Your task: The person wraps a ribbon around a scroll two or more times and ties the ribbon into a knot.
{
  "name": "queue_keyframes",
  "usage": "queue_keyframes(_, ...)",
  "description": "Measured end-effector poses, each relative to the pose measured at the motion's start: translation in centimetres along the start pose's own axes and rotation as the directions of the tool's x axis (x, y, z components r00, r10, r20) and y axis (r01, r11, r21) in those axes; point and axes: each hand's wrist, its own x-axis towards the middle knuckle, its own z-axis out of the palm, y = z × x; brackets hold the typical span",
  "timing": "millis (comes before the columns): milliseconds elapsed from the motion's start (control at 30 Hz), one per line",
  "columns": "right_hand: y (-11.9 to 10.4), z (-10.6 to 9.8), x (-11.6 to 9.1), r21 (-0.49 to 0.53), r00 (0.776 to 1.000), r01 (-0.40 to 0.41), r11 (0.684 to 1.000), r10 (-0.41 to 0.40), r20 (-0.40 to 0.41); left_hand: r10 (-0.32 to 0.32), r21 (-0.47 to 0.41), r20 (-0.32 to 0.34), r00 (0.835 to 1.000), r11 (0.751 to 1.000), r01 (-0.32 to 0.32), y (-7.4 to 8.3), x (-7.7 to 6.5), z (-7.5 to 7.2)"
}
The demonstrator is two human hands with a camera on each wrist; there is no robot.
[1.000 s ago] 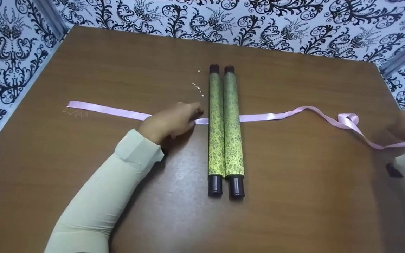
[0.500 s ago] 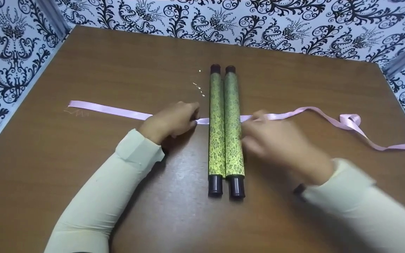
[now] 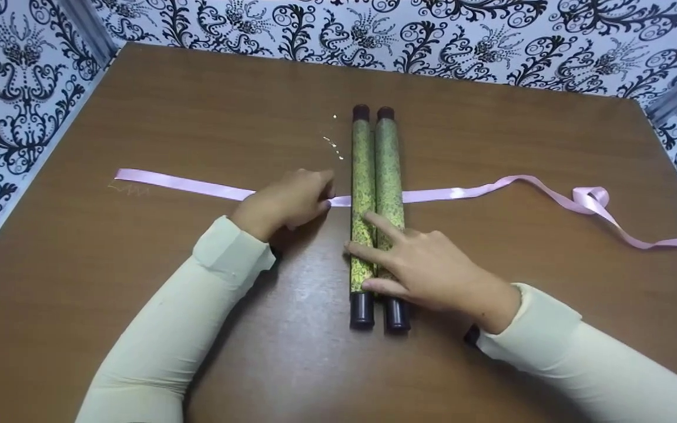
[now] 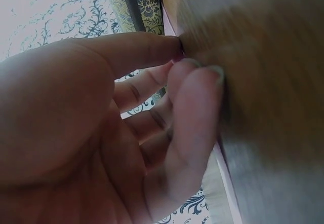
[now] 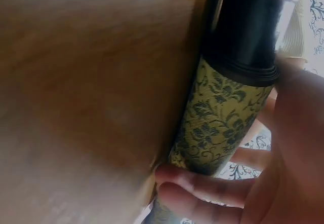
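While the pink satin ribbon [image 3: 185,185] is routed crosswise beneath 2 floral-patterned rolls, its flat left portion is pinched at the table surface between the thumb and index finger of the left hand [image 3: 284,202], whose remaining fingers are loosely bent. The left roll [image 3: 362,182] and the right roll [image 3: 388,170] are laid lengthwise side by side at the middle of the wooden table [image 3: 291,370], with a narrow gap seen between their far ends. Each roll is covered in yellow-green material with a dark floral print and is fitted at both ends with dark end caps [image 3: 397,317]. The right hand [image 3: 432,267] is spread open across the near half of the rolls; its index finger, middle finger and thumb are extended over the left roll, and in the right wrist view 2 fingertips are seen low against the side of the right roll. To the right, the ribbon is curved, turned into 1 small loop and run out at the edge of the view. Pale threads [image 3: 130,188] are located beside its left end, and small light specks [image 3: 332,146] are scattered beyond the left hand. The table is bordered by a black-and-white patterned covering [image 3: 315,35].
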Motion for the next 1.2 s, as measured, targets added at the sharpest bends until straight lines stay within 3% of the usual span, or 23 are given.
queue_keyframes(233,-0.7,0.1,0.1,0.066,0.998,0.029,0.997,-0.025,-0.058,0.009,0.020,-0.015,1.000,1.000,-0.008,-0.2,0.0,0.2)
queue_keyframes(567,-2.1,0.1,-0.5,0.046,0.995,-0.014,0.999,0.019,-0.099,0.008,0.072,-0.001,1.000,0.997,-0.008,-0.3,-0.8,-0.8)
queue_keyframes(800,-2.3,0.1,-1.2,0.066,0.993,-0.027,0.997,0.034,-0.115,-0.031,0.086,-0.007,0.999,0.996,0.032,-0.9,-1.7,-1.9)
queue_keyframes(1033,-2.2,-0.1,-1.2,0.105,0.995,-0.044,0.994,0.053,-0.084,-0.088,0.071,-0.008,0.996,0.994,0.088,-1.6,-2.4,-2.7)
queue_keyframes(1200,-2.2,-0.3,-1.2,0.137,0.996,-0.062,0.989,0.070,-0.053,-0.136,0.109,-0.031,0.990,0.984,0.138,-2.4,-2.7,-3.2)
